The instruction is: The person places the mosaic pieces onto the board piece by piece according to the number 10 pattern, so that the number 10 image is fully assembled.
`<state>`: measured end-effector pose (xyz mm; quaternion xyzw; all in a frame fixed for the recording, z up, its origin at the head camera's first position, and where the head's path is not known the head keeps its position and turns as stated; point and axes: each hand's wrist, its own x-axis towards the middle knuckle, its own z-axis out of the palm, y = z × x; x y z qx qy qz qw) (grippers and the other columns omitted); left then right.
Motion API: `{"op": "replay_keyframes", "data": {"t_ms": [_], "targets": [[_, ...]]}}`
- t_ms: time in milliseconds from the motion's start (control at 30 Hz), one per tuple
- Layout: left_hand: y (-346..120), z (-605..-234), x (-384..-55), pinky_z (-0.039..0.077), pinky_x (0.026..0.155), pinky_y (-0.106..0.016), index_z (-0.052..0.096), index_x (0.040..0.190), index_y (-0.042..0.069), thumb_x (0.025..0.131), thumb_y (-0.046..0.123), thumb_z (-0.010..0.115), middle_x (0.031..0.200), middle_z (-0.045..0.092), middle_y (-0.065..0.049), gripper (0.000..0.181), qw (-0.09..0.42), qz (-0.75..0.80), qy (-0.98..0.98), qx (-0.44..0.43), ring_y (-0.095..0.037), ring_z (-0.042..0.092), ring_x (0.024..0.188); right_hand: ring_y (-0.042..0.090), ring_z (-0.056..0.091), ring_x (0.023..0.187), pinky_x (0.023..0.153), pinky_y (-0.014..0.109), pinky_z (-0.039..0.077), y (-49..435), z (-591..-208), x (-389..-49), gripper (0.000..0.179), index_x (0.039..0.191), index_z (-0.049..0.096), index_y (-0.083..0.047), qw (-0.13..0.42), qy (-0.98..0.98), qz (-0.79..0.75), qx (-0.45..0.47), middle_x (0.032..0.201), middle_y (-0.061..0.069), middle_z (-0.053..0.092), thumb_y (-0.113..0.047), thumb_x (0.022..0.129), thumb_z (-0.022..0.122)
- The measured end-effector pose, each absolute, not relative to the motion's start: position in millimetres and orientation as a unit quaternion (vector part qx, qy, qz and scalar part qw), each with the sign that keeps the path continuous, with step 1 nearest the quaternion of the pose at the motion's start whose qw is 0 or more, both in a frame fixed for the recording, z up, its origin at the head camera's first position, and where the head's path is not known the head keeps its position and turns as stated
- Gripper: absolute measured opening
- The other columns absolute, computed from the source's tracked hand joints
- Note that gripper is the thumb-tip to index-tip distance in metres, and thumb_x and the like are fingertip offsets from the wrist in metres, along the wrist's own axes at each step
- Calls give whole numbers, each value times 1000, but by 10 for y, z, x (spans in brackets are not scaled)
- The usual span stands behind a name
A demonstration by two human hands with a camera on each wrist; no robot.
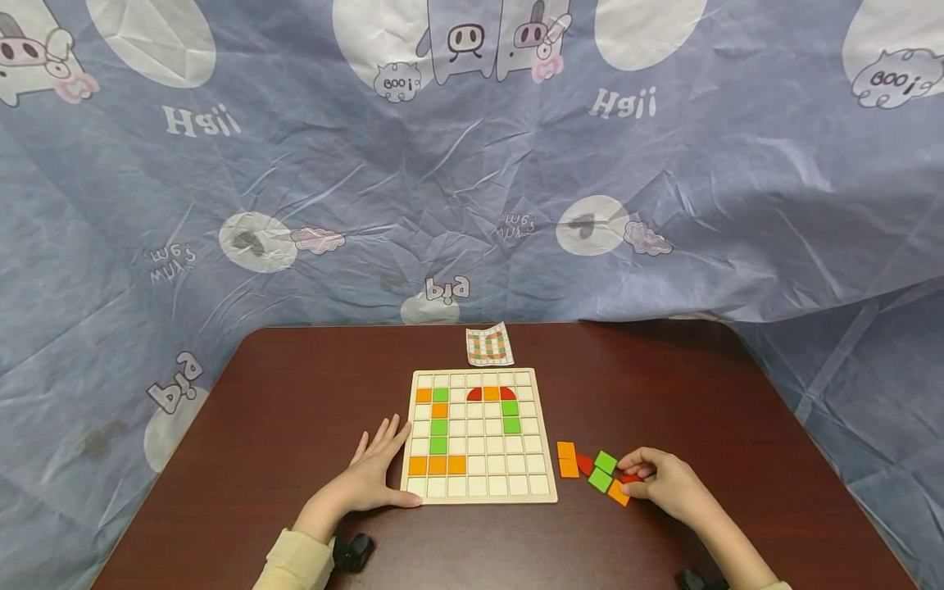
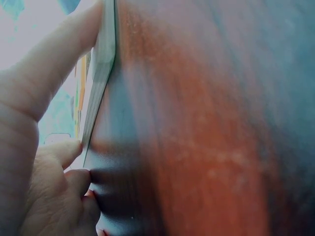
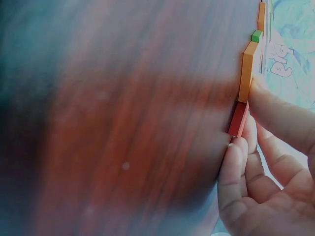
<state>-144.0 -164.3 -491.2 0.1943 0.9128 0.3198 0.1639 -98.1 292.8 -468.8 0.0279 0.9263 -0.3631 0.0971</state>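
My left hand rests spread along the left side of a pale wooden grid board, its thumb at the near left corner. Orange, green and red tiles fill some squares of the board. To the board's right my right hand is over loose tiles with its fingers bent. The thumb touches an orange tile, and the fingertips lie beside a red piece, partly hidden in the head view. Thumb and forefinger stand apart. Close by lie green tiles and another red piece.
Two orange tiles lie against each other just right of the board. A small paper card with a coloured grid pattern is behind the board. The dark wooden table ends at a printed blue cloth.
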Motion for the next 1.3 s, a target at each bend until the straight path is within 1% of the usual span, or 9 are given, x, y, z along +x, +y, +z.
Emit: {"op": "replay_keyframes", "data": {"t_ms": [200,467,667,833,933,1000,1133,1200,1300], "targets": [[-1652,-4944,-1437,-4,118,-64,18,158,5,71,47,86,165,3,-20,118,164,322,911,197,-41,0,153,14,59,84,66,20,50,2948,-4686,-962,30,100,72,-8,92,929,-356,42,94,2,68,-13,73,86],[-1656,-4962,-1463,-4,119,-62,18,158,8,71,49,85,166,1,-17,118,160,311,917,194,-37,-1,153,14,59,81,64,21,49,2950,-4679,-978,29,95,71,-8,88,932,-348,44,88,1,66,-14,72,87],[-1652,-4951,-1453,-3,119,-63,18,158,6,70,47,87,165,3,-19,118,155,316,916,194,-39,1,153,12,55,72,60,22,45,2949,-4673,-969,25,90,69,-9,92,932,-347,44,81,0,62,-14,73,86],[-1657,-4948,-1432,-3,119,-63,19,158,6,70,48,86,165,4,-20,118,155,319,914,197,-40,1,153,12,58,71,60,23,46,2944,-4663,-959,22,89,68,-9,100,928,-355,48,80,0,64,-14,75,85],[-1661,-4946,-1428,-4,118,-64,19,158,6,71,48,86,165,3,-20,118,160,321,913,197,-40,1,153,11,60,71,60,23,48,2930,-4639,-962,22,90,68,-8,88,926,-366,42,81,-1,66,-17,77,84],[-1660,-4940,-1434,-5,119,-63,17,158,6,72,48,85,165,2,-19,118,164,318,913,195,-40,-1,153,10,62,70,60,23,51,2901,-4615,-977,22,92,68,-6,78,916,-391,41,82,1,68,-17,79,82],[-1658,-4930,-1450,-5,119,-63,17,158,7,72,47,86,165,2,-19,118,163,315,915,193,-39,-1,153,16,67,69,62,27,58,2780,-4560,-1042,27,98,67,0,71,883,-462,37,85,6,69,-15,80,81],[-1658,-4930,-1452,-5,119,-63,17,158,6,71,46,86,165,2,-19,118,159,311,917,194,-39,-1,153,17,67,69,62,27,58,2695,-4540,-1077,29,100,66,1,70,873,-482,35,86,7,69,-15,81,81],[-1658,-4941,-1451,-4,119,-64,19,158,5,70,46,87,165,4,-20,118,152,309,918,195,-40,0,153,14,65,69,61,25,56,2550,-4526,-1136,29,99,67,-1,62,869,-489,36,87,7,69,-16,80,82]]}}
